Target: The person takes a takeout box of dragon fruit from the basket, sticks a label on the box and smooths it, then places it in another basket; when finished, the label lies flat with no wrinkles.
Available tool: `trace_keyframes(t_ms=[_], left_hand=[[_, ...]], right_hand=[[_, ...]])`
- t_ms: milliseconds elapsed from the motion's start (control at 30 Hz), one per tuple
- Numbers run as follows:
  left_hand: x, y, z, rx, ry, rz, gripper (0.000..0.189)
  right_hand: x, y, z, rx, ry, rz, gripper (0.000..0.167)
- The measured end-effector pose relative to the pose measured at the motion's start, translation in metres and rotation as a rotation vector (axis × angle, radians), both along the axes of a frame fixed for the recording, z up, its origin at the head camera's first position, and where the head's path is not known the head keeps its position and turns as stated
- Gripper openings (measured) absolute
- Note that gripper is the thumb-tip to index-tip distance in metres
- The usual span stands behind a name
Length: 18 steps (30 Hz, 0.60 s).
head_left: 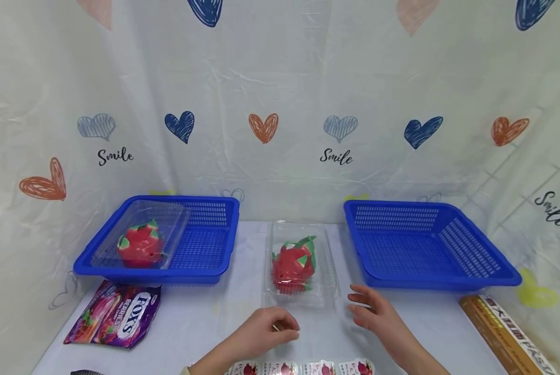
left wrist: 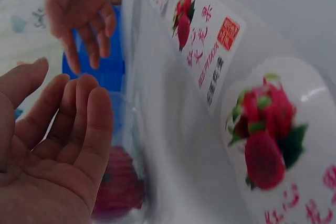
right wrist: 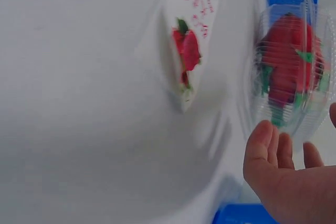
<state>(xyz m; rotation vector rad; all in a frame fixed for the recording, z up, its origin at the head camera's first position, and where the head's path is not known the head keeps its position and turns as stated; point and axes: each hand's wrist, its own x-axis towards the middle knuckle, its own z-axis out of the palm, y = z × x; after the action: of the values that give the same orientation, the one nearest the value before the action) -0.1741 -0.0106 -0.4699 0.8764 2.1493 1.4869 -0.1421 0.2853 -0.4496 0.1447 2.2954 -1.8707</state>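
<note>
Between and just beyond my hands stands a clear plastic clamshell box point(head_left: 326, 284) with a red and green dragon fruit point(head_left: 291, 268) inside. My left hand point(head_left: 267, 330) is held near the box's front left corner, fingers loosely bent around nothing. On the other side, my right hand point(head_left: 377, 316) has its fingers spread and slightly curved, apart from the box and holding nothing. A row of dragon fruit stickers point(head_left: 280, 369) lies along the near edge, below both hands. The left wrist view shows a sticker point(left wrist: 268, 135) with a fruit picture and red characters.
A blue basket point(head_left: 205, 275) at the left bears another clear box with a dragon fruit point(head_left: 141, 245). At the right is a second blue basket point(head_left: 430, 281). A purple Fox's candy bag point(head_left: 116, 315) lies front left, a brown toothpaste carton point(head_left: 505, 333) front right. A printed curtain hangs behind.
</note>
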Motion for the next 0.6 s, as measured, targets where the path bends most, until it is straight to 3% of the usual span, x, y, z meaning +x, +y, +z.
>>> trace_keyframes(t_ms=[167,267,467,600], left_hand=[[0.006,0.032,-0.010,-0.049,0.102,-0.147,0.014],[0.011,0.048,-0.012,-0.102,0.094,-0.187,0.013],[0.021,0.071,-0.015,-0.221,0.096,-0.200,0.009],[0.022,0.079,-0.017,-0.261,0.119,-0.187,0.010]], right_hand=[[0.013,0.009,-0.006,0.061,-0.049,0.062,0.056],[0.018,0.013,-0.009,0.107,-0.066,0.093,0.055],[0.027,0.029,-0.014,0.209,-0.029,0.223,0.040],[0.029,0.037,-0.017,0.238,-0.032,0.282,0.036]])
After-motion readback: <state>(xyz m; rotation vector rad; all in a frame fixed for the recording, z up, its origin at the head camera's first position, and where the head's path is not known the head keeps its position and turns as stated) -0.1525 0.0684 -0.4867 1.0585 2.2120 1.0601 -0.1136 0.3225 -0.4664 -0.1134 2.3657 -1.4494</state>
